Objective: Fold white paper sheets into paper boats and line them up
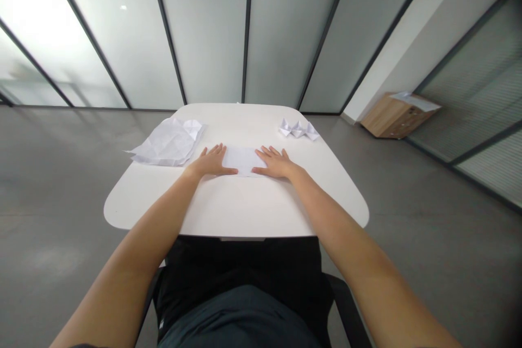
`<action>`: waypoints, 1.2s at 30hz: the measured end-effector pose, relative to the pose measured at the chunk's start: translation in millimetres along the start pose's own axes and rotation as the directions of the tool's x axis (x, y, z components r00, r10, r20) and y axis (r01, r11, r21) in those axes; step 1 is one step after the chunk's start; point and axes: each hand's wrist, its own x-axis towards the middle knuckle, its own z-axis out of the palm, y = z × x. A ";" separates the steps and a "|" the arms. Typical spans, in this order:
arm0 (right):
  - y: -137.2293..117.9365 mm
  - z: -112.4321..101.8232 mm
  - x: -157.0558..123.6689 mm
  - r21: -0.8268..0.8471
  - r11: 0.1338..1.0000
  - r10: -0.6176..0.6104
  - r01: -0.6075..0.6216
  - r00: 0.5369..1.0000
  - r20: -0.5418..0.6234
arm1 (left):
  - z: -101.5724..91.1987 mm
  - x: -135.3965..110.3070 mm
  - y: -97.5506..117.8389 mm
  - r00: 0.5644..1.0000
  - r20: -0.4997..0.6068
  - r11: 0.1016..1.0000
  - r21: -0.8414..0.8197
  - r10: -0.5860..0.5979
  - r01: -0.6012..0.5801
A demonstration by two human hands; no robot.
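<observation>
A white sheet of paper (243, 160) lies flat on the white table (244, 206) in front of me. On its left end rests my left hand (213, 161), palm down, fingers spread and thumb pointing inward. My right hand (275, 163) presses on the right end in the same way, fingers apart. Both hands cover parts of the paper's sides, so its full outline is hidden. Neither hand grips anything.
To the left, a stack of creased white paper sheets (169, 141) overhangs the table edge. Three folded paper shapes (298, 129) stand in a row at the back right. A wooden cabinet (395, 115) is on the floor at the far right, by the frosted glass wall (285, 27).
</observation>
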 end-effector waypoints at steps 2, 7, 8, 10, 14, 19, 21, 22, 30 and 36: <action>-0.5 -0.2 -1.0 -0.006 1.000 0.003 -0.003 1.000 -0.018 | -0.6 -0.3 -1.0 1.000 -0.023 1.000 -0.007 -0.008 0.008; 0.7 -1.2 -0.7 -0.056 0.998 -0.019 0.012 0.993 -0.114 | -3.2 1.6 3.7 0.984 -0.177 0.998 -0.064 -0.025 0.014; 0.5 -2.2 -0.6 -0.073 0.997 -0.038 0.028 0.989 -0.142 | -3.3 2.7 5.9 0.976 -0.212 0.996 -0.083 -0.046 0.029; -1.1 -4.9 -0.9 -0.098 0.993 -0.084 0.066 0.977 -0.196 | -2.7 5.5 10.4 0.958 -0.271 0.987 -0.152 -0.097 0.057; -5.9 -10.9 -2.8 -0.086 0.988 -0.144 0.126 0.958 -0.247 | 0.3 12.8 16.0 0.911 -0.375 0.894 -0.447 -0.171 -0.016; -5.8 -12.5 -1.7 0.000 0.975 -0.215 0.220 0.952 -0.217 | 2.3 18.5 19.9 0.846 -0.350 0.529 -0.843 -0.402 -0.098; -5.9 -12.0 -0.3 0.040 0.958 -0.268 0.285 0.934 -0.238 | 0.4 16.9 23.3 0.857 -0.246 0.331 -0.939 -0.453 -0.094; -6.9 -11.8 0.2 0.058 0.945 -0.299 0.323 0.921 -0.250 | -1.2 15.5 25.4 0.870 -0.191 0.243 -0.966 -0.455 -0.085; -29.2 -11.1 -2.4 0.245 0.916 -0.237 0.319 0.920 -0.312 | -13.7 8.9 43.5 0.965 -0.088 -0.023 -0.995 -0.248 -0.097; -32.9 -9.5 1.3 0.670 0.714 0.012 0.203 0.953 -0.302 | -11.4 3.0 56.3 0.965 -0.257 0.168 -0.955 -0.059 -0.244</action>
